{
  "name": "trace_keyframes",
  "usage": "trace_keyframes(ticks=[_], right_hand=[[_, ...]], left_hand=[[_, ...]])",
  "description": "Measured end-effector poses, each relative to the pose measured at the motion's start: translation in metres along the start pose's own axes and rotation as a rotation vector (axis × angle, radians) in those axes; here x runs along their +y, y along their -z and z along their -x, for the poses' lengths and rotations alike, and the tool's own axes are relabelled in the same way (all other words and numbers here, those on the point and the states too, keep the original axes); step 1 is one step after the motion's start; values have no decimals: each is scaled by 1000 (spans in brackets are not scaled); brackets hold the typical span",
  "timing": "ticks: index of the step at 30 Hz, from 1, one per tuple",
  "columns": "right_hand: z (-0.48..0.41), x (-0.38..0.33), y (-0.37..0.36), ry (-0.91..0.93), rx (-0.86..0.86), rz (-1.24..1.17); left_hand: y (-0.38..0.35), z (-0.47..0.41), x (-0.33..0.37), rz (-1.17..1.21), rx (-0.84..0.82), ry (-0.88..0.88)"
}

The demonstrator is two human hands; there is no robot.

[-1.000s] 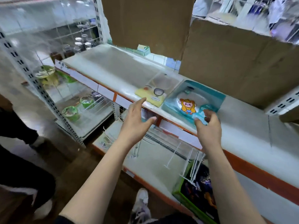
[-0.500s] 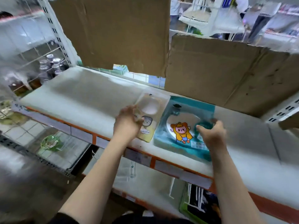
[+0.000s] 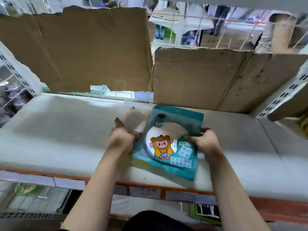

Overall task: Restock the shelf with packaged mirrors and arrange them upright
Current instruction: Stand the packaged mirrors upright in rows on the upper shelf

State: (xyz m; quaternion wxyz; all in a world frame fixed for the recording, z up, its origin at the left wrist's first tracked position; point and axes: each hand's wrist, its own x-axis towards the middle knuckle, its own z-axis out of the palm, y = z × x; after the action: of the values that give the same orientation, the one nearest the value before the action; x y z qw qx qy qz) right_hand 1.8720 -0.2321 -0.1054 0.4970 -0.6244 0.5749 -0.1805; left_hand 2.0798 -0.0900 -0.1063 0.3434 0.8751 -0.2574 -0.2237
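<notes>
head view: we are holding two packaged mirrors low on the white shelf, one in each hand.

our right hand is pinching the right edge of the teal mirror pack. our left hand is curling its fingers round the lower part of the smaller pale mirror pack, whose right side is disappearing behind the teal one. both packs are lying nearly flat on the shelf, near its front edge. the long axis of the teal pack is running from us toward the cardboard wall, with the hang-hole end far from us. we are judging that this far end must rise, with the right hand leading.
</notes>
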Motion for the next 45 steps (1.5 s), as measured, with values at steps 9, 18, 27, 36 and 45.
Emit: trace_keyframes(ticks=[9, 18, 27, 36, 45], right_hand=[[30, -1, -2, -76, -161, -512], [64, 24, 31, -22, 137, -763], [100, 60, 96, 32, 286, -895], [136, 137, 222, 82, 423, -866], [157, 217, 344, 100, 489, -914]], left_hand=[[24, 13, 4, 357, -279, 49], [18, 32, 27, 576, -349, -48], [-40, 70, 63, 584, -385, -183], [-139, 153, 130, 598, -541, -249], [-247, 242, 194, 664, -574, -275]])
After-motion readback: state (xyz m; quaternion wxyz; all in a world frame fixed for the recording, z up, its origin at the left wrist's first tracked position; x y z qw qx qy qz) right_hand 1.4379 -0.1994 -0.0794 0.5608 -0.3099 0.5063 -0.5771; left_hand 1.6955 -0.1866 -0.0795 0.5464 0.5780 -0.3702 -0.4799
